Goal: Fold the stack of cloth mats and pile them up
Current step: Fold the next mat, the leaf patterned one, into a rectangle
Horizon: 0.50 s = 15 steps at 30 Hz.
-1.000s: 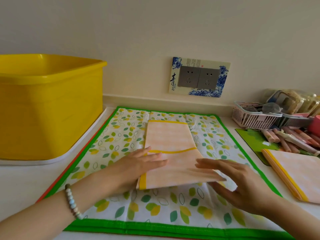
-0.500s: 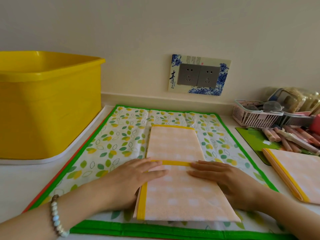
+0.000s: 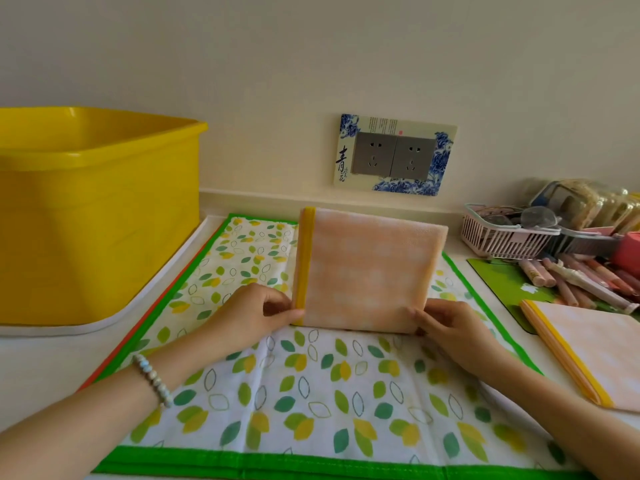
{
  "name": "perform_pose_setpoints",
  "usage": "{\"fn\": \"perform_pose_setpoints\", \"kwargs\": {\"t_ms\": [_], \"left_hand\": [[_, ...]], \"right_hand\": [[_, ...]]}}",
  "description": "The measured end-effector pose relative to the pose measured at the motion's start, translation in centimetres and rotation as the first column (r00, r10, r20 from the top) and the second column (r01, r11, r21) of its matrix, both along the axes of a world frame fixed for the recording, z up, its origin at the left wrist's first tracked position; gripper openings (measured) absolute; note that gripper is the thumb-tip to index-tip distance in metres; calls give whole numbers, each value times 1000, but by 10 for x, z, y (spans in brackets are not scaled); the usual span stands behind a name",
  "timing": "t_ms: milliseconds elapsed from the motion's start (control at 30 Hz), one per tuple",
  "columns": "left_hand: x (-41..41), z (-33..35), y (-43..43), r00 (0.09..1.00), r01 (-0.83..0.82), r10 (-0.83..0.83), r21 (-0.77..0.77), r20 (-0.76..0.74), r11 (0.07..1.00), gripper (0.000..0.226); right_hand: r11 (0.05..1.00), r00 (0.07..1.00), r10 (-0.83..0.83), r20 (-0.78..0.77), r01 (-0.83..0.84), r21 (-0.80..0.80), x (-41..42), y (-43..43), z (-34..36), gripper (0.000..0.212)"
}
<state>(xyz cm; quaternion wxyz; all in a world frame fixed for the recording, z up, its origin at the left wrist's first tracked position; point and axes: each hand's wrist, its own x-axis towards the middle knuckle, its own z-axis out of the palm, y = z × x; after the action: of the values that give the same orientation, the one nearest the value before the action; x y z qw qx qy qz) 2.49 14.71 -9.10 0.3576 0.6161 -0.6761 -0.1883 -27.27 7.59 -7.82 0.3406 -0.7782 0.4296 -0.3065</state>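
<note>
a folded peach mat (image 3: pixel 370 271) stands on edge at the middle of the green-bordered leaf-print mat (image 3: pixel 311 393), its lower edge touching the print or just above it, as a person works through a stack of cloth mats; the left hand (image 3: pixel 249 313) pinches the lower left corner at the yellow trim between thumb and fingers, and the right hand (image 3: pixel 446 327) pinches the lower right corner the same way, so both hands are closed on the cloth. the broad face of the folded mat is turned toward the person, its back toward the leaf-print mat's far edge; the yellow-trimmed edge runs upright on the left, and the long axis, only a little longer than the height, appears to run left to right along the leaf-print mat's width, with the top edge sloping slightly down to the right. held by just 2 low corners, the soft upper part could flop forward or back, and the layers could slide apart and undo the fold, most likely if either pinch loosens during a carry. a pile of folded peach mats (image 3: pixel 588 351) lies just off the leaf-print mat's right edge, near its front corner; a hurried set-down there could leave the piece askew or push the pile out of line
</note>
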Motion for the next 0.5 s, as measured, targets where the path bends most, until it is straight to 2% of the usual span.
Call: {"fn": "perform_pose_setpoints", "kwargs": {"t_ms": [133, 267, 500], "left_hand": [[-1, -2, -8, 998, -52, 52, 0, -40, 999, 12], [-3, 0, -16, 995, -100, 99, 71, 12, 992, 13], [-18, 27, -29, 935, -192, 74, 321, 345, 927, 26]], "right_hand": [[993, 996, -78, 47, 74, 89, 7, -12, -2, 17], [968, 980, -194, 54, 182, 170, 15, -23, 0, 23], [932, 976, -207, -71, 218, 290, 24, -36, 11, 35]]}}
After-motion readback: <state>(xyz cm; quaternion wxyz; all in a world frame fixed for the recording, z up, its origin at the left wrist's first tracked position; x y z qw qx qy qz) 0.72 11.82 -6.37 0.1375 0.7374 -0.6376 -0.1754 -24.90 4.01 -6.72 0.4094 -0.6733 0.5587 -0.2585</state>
